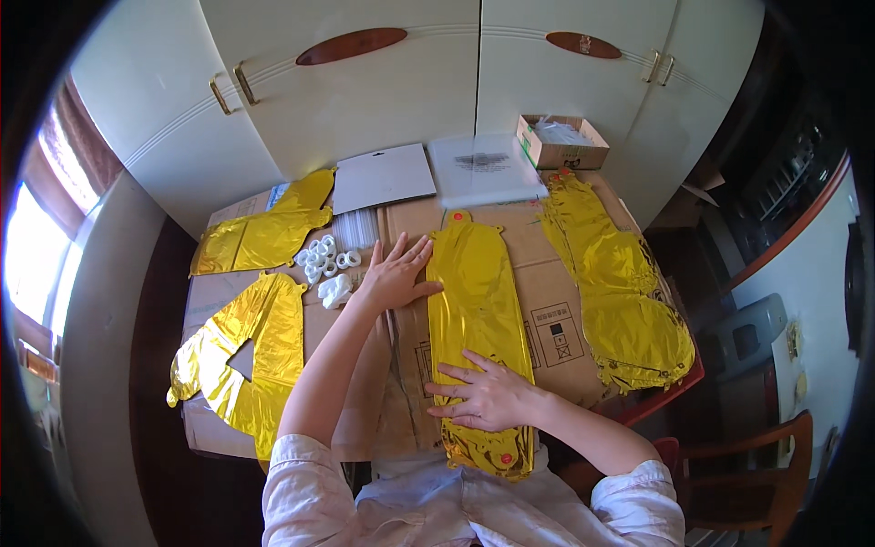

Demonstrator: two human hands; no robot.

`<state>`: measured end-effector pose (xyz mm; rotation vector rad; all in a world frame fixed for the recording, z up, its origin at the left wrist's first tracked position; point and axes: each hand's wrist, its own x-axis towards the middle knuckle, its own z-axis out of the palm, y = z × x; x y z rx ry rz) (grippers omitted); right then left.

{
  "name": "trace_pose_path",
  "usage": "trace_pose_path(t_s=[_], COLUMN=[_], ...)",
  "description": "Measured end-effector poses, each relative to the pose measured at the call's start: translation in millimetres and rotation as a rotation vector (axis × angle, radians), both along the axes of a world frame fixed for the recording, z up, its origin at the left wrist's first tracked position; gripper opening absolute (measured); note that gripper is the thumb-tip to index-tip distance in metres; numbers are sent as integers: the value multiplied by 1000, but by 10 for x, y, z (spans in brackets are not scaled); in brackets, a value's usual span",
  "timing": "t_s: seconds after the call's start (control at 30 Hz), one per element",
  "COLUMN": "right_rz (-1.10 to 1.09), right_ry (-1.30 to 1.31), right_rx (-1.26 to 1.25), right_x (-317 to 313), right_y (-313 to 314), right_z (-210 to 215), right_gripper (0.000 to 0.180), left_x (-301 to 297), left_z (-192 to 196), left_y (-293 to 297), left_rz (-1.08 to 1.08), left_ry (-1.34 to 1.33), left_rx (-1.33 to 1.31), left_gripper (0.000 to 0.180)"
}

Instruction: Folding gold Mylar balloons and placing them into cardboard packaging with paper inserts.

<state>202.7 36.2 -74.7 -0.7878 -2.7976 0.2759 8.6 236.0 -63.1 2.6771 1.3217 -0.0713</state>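
Brown cardboard lines the counter and, along its middle, lies a long gold foil piece, its near end reaching the person's lap. It should handle as very light, limp and slick, quick to wrinkle and perhaps easy to tear. The small tabs with red dots, 1 at the far end and 1 near the lap, look like the best places to pinch; flat palms suit the middle.

The left hand is spread, thumb and fingertips at the foil's left edge, gripping nothing. The right hand lies splayed, palm down, across the lower part, also without a grip.

To the left are white rings, a white crumpled lump and 2 more foil pieces, a far piece and a near piece with a gap through it. A layered foil piece lies to the right. Behind sit clear strips, probably plastic though glare blurs them, a grey board, a clear packet and a small box. Cream cabinets close off the far side; a wooden chair stands at right.
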Motion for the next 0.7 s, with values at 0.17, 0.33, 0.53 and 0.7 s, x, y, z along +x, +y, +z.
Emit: trace_pose_path(t_s=[0.17, 0.33, 0.53, 0.7], right_rz=[14, 74, 149, 1], right_ry=[25, 53, 10, 15], right_rx=[-13, -12, -9, 96], right_x=[14, 131, 306, 370], right_y=[8, 53, 95, 111], right_z=[-9, 8, 94, 271], right_gripper=[35, 34, 38, 48], left_x=[35, 13, -184, -260], left_z=[-37, -162, -124, -12], left_y=[75, 106, -254, -778], left_rz=[23, 101, 137, -55], left_ry=[-24, -133, -377, -297], left_rx=[54, 155, 228, 242], left_gripper=[84, 77, 72, 72])
